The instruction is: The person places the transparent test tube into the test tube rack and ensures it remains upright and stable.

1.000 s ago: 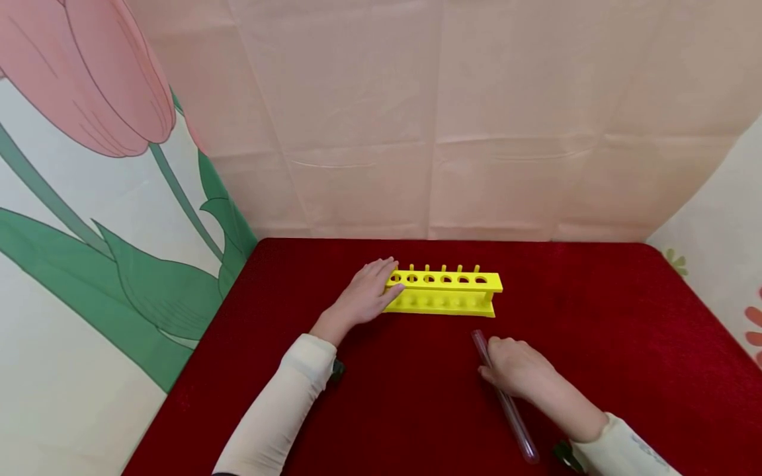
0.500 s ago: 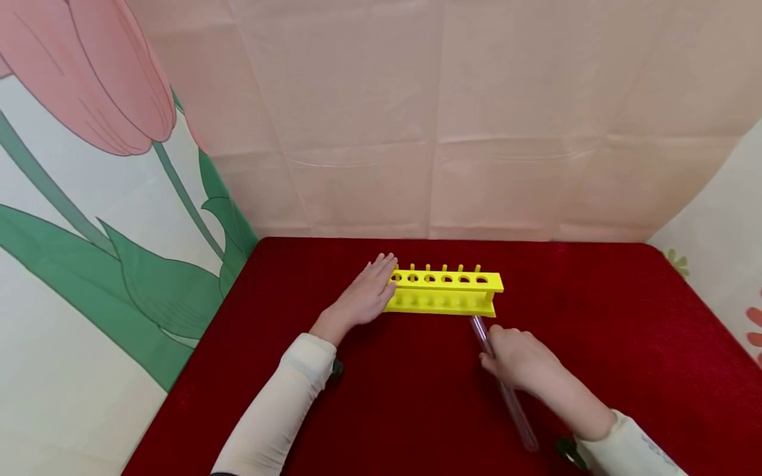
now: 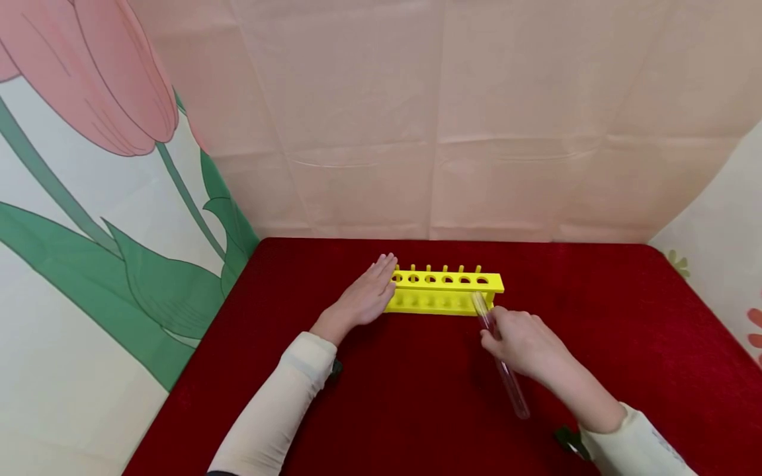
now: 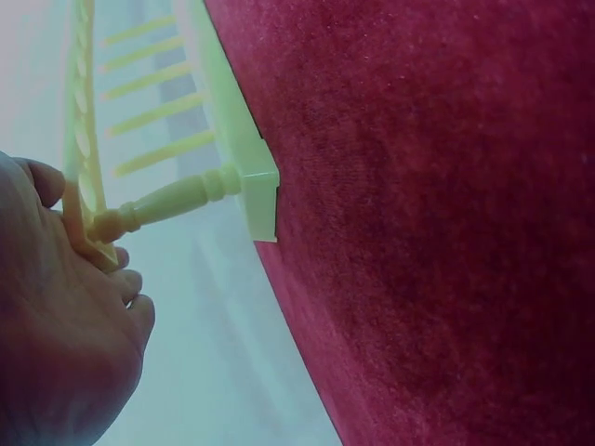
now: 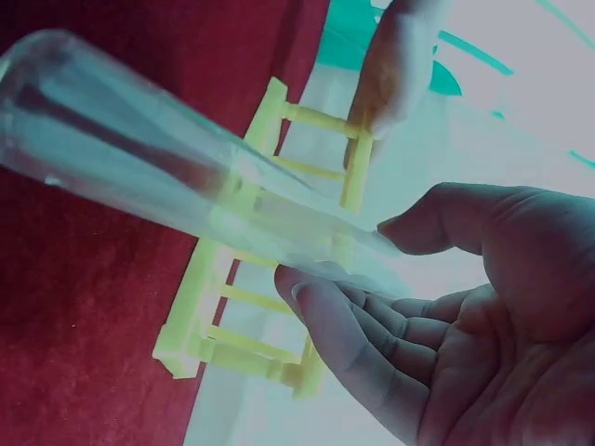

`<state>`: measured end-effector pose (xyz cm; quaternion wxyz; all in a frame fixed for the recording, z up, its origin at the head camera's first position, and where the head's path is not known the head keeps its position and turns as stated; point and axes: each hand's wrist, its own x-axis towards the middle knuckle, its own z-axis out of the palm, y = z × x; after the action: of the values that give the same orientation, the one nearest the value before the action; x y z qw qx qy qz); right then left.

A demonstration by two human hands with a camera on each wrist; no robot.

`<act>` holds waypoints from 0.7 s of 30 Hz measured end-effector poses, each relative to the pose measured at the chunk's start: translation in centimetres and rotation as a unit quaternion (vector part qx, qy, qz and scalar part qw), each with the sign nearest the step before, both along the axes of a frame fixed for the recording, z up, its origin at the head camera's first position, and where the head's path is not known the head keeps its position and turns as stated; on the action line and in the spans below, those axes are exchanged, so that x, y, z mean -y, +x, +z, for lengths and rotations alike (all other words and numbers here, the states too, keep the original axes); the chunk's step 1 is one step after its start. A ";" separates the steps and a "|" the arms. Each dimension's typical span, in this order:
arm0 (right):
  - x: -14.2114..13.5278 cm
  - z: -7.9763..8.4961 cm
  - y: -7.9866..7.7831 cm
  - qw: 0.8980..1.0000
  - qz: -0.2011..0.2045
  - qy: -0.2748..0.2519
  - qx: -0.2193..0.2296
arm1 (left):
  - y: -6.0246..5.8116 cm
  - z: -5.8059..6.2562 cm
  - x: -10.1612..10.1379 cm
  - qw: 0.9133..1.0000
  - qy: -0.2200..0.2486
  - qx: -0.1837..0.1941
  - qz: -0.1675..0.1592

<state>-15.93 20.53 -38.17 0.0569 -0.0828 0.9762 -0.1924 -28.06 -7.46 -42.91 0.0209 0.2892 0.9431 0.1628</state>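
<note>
A yellow test tube rack [image 3: 448, 287] stands on the red table, with a row of round holes in its top bar and a row of pegs behind. Across its left end lies my left hand [image 3: 359, 295], fingers straight. In the left wrist view that hand [image 4: 65, 325] touches the end of the top bar [image 4: 85, 177]. My right hand [image 3: 526, 344] pinches a clear test tube [image 3: 509, 387] between thumb and fingers. The tube slants, its far end overlapping the rack's right front in the head view. Its rounded end [image 5: 33, 102] points toward the wrist camera.
The table [image 3: 381, 423] has a red velvety cover. A pinkish cloth backdrop [image 3: 440, 132] hangs behind its far edge, and a tulip-printed cloth [image 3: 77, 218] hangs at the left.
My right hand has moved forward with the test tube, bringing the tube's far end up to the rack. My left thumb has drawn in beside the fingers; the rack has barely shifted.
</note>
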 end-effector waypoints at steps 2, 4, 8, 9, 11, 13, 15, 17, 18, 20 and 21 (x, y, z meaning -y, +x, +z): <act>0.1 0.2 0.0 1.000 -0.003 -0.001 -0.004 | 0.0 0.0 0.0 1.000 -0.003 0.001 0.000; 0.2 0.4 0.0 1.000 -0.005 -0.001 -0.011 | 0.0 0.0 0.0 1.000 -0.004 0.000 -0.001; 0.4 0.8 0.0 1.000 -0.004 0.000 -0.029 | -0.1 0.0 -0.1 1.000 0.000 0.003 0.000; 0.4 0.8 0.0 0.999 -0.004 -0.002 -0.032 | -0.1 0.0 -0.1 1.000 0.000 0.004 0.000; 0.5 1.0 -0.1 0.999 -0.007 -0.005 -0.040 | 0.0 0.1 -0.2 1.000 -0.003 0.005 0.003; 0.5 1.2 -0.2 0.999 -0.009 -0.010 -0.051 | 0.0 0.1 -0.2 1.000 -0.006 0.004 0.004; 0.6 1.3 -0.2 0.998 -0.014 -0.016 -0.061 | 0.0 0.1 -0.2 1.000 -0.009 0.001 0.004; 0.7 1.4 -0.3 0.997 -0.017 -0.023 -0.073 | 0.0 0.1 -0.2 1.000 -0.009 -0.002 0.004; 0.7 1.5 -0.3 0.996 -0.019 -0.028 -0.077 | 0.0 0.1 -0.2 1.000 -0.009 -0.002 0.005; 0.8 1.6 -0.4 0.996 -0.022 -0.036 -0.085 | 0.0 0.1 -0.2 1.000 -0.009 -0.002 0.004; 0.9 1.6 -0.5 0.995 -0.022 -0.039 -0.090 | 0.0 0.1 -0.2 1.000 -0.009 -0.001 0.005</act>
<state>-16.41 19.68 -36.52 -0.0385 -0.0807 0.9707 -0.2232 -28.05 -7.22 -42.82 0.0219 0.2847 0.9459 0.1540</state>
